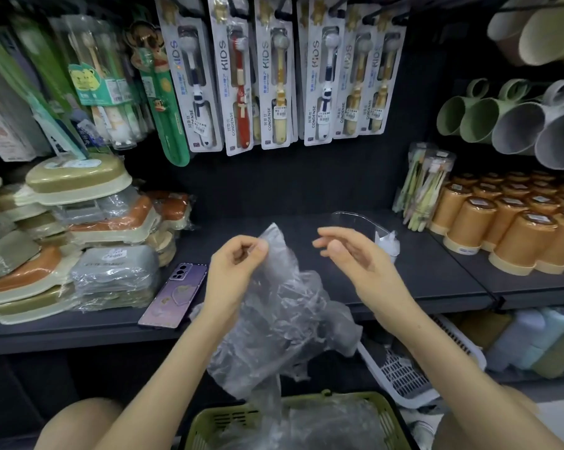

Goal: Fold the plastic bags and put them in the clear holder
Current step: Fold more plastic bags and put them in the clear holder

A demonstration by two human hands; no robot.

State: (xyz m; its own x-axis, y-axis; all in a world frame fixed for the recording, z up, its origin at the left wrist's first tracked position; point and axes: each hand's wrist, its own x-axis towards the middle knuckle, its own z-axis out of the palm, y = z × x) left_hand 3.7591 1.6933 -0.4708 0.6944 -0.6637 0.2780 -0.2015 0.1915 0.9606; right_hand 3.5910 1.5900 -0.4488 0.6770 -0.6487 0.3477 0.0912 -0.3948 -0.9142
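A crumpled clear plastic bag [280,313] hangs in front of the dark shelf, its top corner pinched by my left hand [238,264]. To the right of the bag, my right hand [355,254] hovers with loosely bent fingers and holds nothing. The clear holder [355,222] stands on the shelf behind my right hand, with a white folded bag [388,241] inside it. More plastic bags [323,423] lie in a green basket [389,417] below, between my knees.
A purple phone [173,293] lies on the dark shelf [436,274] left of my hands. Stacked soap boxes [79,235] fill the left, orange cups [517,228] the right. Toothbrush packs [274,76] hang above. A white basket [404,375] sits on the lower right.
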